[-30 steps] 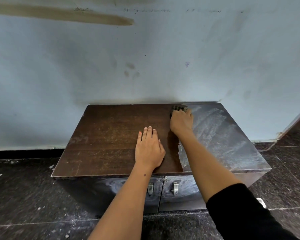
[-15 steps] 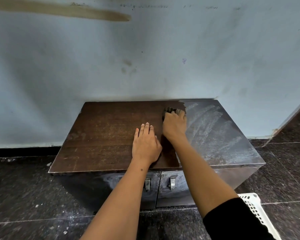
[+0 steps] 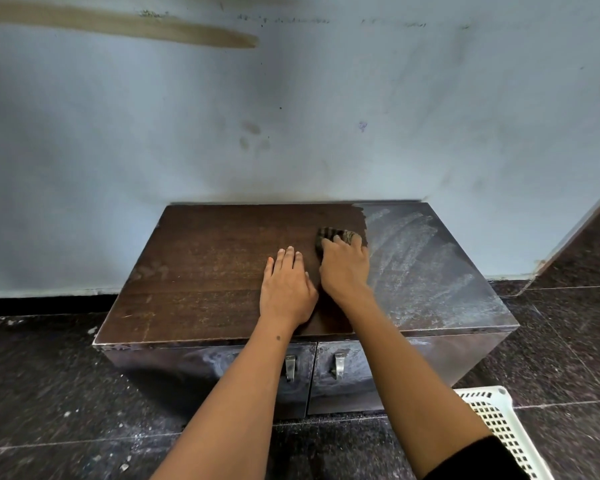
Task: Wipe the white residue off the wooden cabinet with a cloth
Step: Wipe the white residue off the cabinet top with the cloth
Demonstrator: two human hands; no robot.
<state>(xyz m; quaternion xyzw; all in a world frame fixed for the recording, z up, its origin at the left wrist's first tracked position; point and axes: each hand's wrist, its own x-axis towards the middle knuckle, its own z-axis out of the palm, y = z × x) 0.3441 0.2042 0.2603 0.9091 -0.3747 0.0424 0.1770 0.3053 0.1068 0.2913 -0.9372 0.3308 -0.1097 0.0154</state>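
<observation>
A low dark wooden cabinet (image 3: 205, 271) stands against the wall. The left and middle of its top are bare brown wood. White residue (image 3: 426, 265) covers the right third in streaks. My right hand (image 3: 343, 268) presses a dark striped cloth (image 3: 333, 235) onto the top at the edge of the residue, fingers curled over it; most of the cloth is hidden under the hand. My left hand (image 3: 286, 289) rests flat on the wood just left of it, fingers straight.
The pale blue wall (image 3: 291, 116) rises directly behind the cabinet. Two metal door handles (image 3: 338, 365) show on the front, which is also smeared white. A white perforated plastic basket (image 3: 499, 424) sits on the dark tiled floor at the lower right.
My right hand has drawn the cloth back from the rear edge toward me. The left hand stays flat in the same spot. The camera tilted, bringing the basket into view.
</observation>
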